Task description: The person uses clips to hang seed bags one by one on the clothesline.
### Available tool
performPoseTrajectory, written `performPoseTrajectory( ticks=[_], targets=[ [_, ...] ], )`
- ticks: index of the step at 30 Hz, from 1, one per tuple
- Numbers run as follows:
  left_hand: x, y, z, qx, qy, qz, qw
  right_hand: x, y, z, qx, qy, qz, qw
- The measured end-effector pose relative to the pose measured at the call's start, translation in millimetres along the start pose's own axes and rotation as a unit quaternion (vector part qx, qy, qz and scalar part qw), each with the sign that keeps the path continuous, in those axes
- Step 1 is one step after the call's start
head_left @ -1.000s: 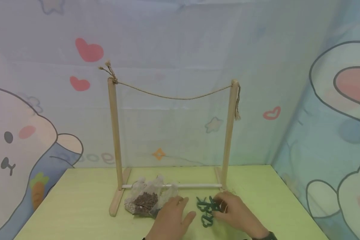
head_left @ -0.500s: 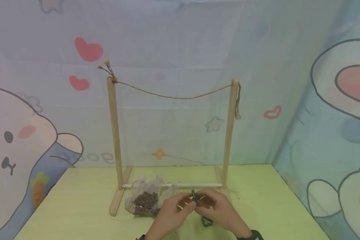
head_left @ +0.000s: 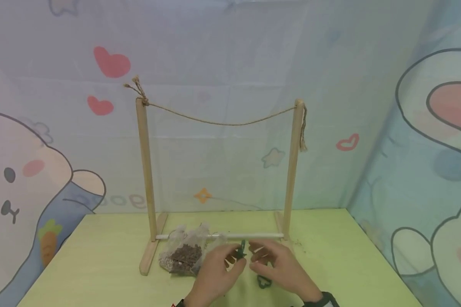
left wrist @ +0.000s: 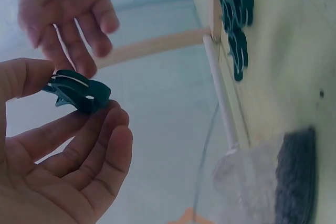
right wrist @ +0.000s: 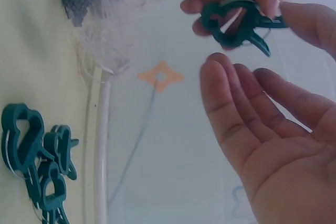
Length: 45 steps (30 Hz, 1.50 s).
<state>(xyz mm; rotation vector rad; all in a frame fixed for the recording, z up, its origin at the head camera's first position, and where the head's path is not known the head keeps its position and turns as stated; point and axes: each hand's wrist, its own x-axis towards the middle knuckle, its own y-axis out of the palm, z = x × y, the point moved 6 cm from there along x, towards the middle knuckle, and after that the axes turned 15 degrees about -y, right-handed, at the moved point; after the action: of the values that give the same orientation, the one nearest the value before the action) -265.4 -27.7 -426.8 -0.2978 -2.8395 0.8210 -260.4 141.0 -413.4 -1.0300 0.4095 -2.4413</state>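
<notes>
A dark green plastic spring clip [head_left: 241, 250] is pinched between the thumb and fingers of my left hand [head_left: 217, 268], just above the table. In the left wrist view the held clip [left wrist: 81, 92] lies against the thumb tip and forefinger. My right hand [head_left: 280, 266] is close by on the right, its fingers loosely bent and apart from the clip. The right wrist view shows that right hand [right wrist: 273, 135] with nothing in it. More green clips [right wrist: 23, 137] lie together on the table; in the head view one clip [head_left: 264, 281] shows below the right hand, the others hidden.
Behind the hands stands a wooden frame [head_left: 145, 170] with a sagging rope [head_left: 223, 124] between its posts and a white rod [head_left: 253, 235] low down. Clear bags of brown and grey granules [head_left: 187, 258] lie left of the hands on the yellow table [head_left: 100, 247].
My right hand has lifted a clip from the pile and brought it to my left hand. The left hand now holds it, and the right fingers have let go and drawn slightly away.
</notes>
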Motion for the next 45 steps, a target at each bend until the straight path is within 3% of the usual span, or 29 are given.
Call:
performPoseTrajectory(
  ticks=[3, 5, 15, 19, 24, 26, 29, 33, 35, 38, 45],
  targets=[
    [-3.2, -4.6, -3.7, 0.063, 0.018, -0.042, 0.9969, -0.3, -5, 0, -0.013, 0.003, -0.015, 0.9998],
    [-4.1, -5.3, -6.0, 0.088, 0.028, -0.053, 0.9943, 0.8, -6, 0, -0.017, -0.001, -0.016, 0.9997],
    [-0.7, 5.6, -4.7, 0.102, 0.054, -0.002, 0.9933, -0.6, -4, -8, -0.022, 0.004, 0.005, 0.9997],
    [1.0, 7.7, -3.9, 0.102, 0.043, 0.01, 0.9937, -0.8, -5, -7, -0.029, -0.006, 0.004, 0.9995],
    [1.7, 1.5, 3.0, 0.092, -0.015, 0.023, 0.9953, -1.8, -11, -7, -0.085, -0.035, -0.012, 0.9957],
    [3.2, -4.4, 7.3, 0.099, -0.037, 0.005, 0.9943, -3.1, -16, -6, -0.124, -0.045, -0.03, 0.9908],
    [7.4, -12.4, 13.6, 0.134, -0.044, -0.054, 0.9885, -4.7, -25, -5, -0.17, -0.054, -0.069, 0.9815],
    [13.5, -17.1, 23.8, 0.197, -0.044, -0.151, 0.9676, -4.3, -35, 0, -0.209, -0.069, -0.112, 0.969],
    [16.5, -17.2, 29.1, 0.217, -0.046, -0.182, 0.958, -4.1, -38, 2, -0.221, -0.073, -0.124, 0.9646],
    [21.9, -15.8, 37.6, 0.229, -0.053, -0.195, 0.952, -5.2, -40, 1, -0.229, -0.067, -0.134, 0.9619],
    [34.5, -11.6, 54.0, 0.241, -0.054, -0.18, 0.9521, -8.4, -41, -12, -0.191, -0.02, -0.149, 0.9699]
  ],
)
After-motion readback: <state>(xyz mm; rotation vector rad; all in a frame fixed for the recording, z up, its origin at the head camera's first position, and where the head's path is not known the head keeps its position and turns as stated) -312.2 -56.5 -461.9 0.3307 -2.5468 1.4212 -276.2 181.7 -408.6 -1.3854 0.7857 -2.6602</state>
